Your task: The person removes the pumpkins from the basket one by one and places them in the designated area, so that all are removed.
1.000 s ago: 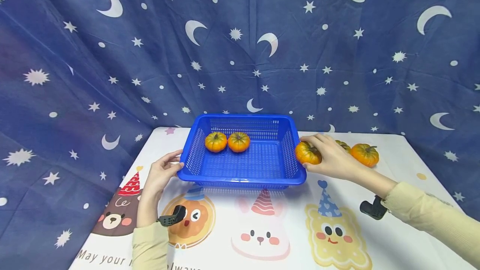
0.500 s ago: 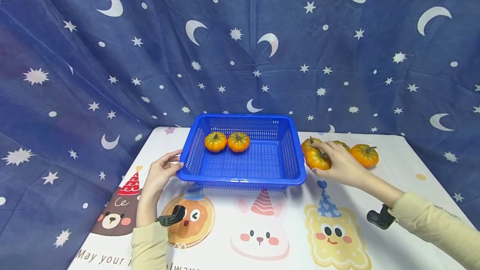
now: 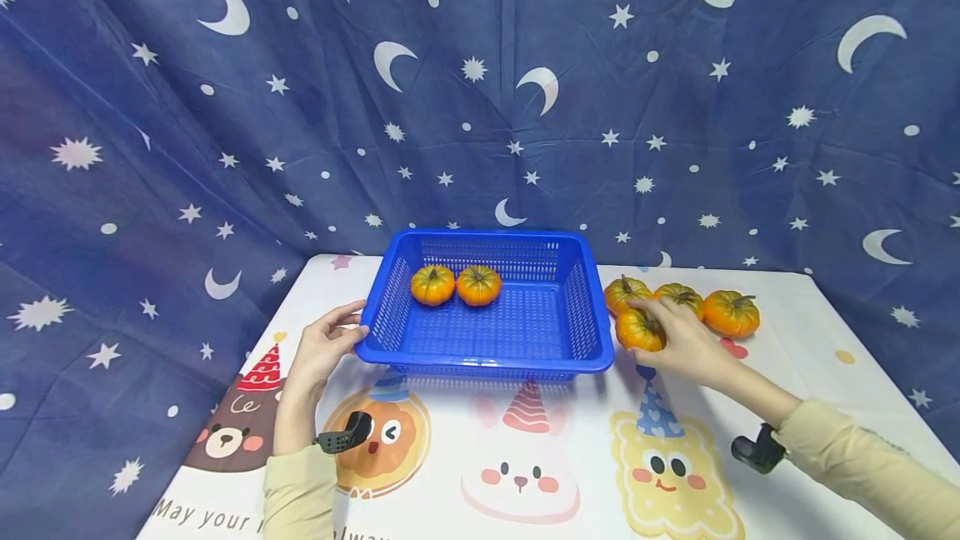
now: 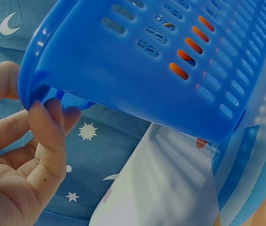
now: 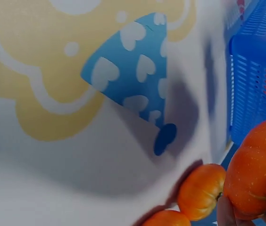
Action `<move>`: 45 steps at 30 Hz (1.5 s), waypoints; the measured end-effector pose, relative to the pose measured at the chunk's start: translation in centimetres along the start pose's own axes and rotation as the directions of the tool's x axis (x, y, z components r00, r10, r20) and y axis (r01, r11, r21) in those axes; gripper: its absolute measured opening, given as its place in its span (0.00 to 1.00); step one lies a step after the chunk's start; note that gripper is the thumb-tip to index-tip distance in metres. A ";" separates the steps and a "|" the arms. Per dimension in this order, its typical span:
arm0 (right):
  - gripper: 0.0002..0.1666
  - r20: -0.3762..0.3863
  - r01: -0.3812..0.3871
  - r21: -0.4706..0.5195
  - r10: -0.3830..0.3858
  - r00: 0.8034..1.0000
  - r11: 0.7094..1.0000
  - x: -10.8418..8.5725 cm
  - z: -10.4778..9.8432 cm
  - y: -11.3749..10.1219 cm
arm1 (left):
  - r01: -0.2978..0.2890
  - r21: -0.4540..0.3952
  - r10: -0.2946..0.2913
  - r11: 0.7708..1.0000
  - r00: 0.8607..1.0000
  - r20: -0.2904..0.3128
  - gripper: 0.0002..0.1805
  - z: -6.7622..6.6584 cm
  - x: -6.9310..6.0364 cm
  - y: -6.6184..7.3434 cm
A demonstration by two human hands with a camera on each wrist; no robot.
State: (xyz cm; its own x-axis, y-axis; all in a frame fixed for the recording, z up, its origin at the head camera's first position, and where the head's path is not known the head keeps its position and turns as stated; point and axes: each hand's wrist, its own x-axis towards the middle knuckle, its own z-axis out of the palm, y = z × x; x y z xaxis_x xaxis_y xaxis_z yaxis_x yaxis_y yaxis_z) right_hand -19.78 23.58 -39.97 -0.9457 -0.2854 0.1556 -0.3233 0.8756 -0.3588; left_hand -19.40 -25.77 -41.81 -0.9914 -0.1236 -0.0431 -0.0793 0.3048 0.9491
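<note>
My left hand (image 3: 318, 350) pinches the left rim of a blue plastic basket (image 3: 480, 363), thumb and fingers at its edge. In the left wrist view that hand (image 4: 24, 155) is at the basket's corner (image 4: 100, 70). Two small orange pumpkins, a left one (image 3: 432, 285) and a right one (image 3: 478, 285), sit side by side inside the basket. Right of the basket, my right hand (image 3: 686, 344) holds another small pumpkin (image 3: 640, 330). The right wrist view shows this held pumpkin (image 5: 258, 169) close up, with fingertips (image 5: 225, 212) against it.
Behind the right hand, three more pumpkins lie in a row: one near the basket (image 3: 626, 294), a middle one (image 3: 679, 298) and a right one (image 3: 731, 313). A white cartoon-print cloth (image 3: 450, 457) covers the table. A blue star-and-moon curtain (image 3: 480, 148) hangs behind.
My right hand has moved right and slightly nearer with its pumpkin, away from the basket's right rim. The pumpkin behind it has come into view. The left hand and basket stay put.
</note>
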 end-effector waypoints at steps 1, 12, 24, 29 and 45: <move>0.41 -0.001 -0.002 0.002 0.002 1.000 1.000 0.0 0.2 0.2 | -0.001 -0.002 0.001 1.000 1.000 0.000 0.27 0.0 0.0 0.0; 0.42 0.001 -0.062 0.032 0.062 0.998 0.998 -0.3 2.3 1.5 | -0.006 -0.015 0.006 1.000 1.000 0.000 0.27 0.1 0.1 -0.2; 0.43 0.028 -0.107 0.035 0.106 0.994 0.994 -0.1 3.8 2.7 | -0.007 -0.023 0.007 1.000 1.000 -0.002 0.27 0.0 0.2 -0.2; 0.43 0.052 -0.134 0.031 0.133 0.990 0.990 0.0 4.1 3.0 | -0.010 -0.029 0.010 1.000 1.000 -0.003 0.27 0.0 0.2 -0.2; 0.46 0.034 -0.124 0.052 0.122 0.992 0.991 0.2 4.3 3.5 | 0.014 -0.012 -0.013 1.000 1.000 0.006 0.27 -0.1 0.0 -0.1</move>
State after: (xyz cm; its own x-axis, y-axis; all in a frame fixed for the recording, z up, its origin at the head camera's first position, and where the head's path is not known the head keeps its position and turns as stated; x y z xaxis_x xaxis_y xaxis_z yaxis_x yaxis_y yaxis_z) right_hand -21.25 24.93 -45.20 -0.9787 -0.1898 0.0789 -0.2052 0.8826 -0.4230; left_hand -19.37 -25.87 -41.84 -0.9908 -0.1224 -0.0576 -0.0914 0.2919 0.9521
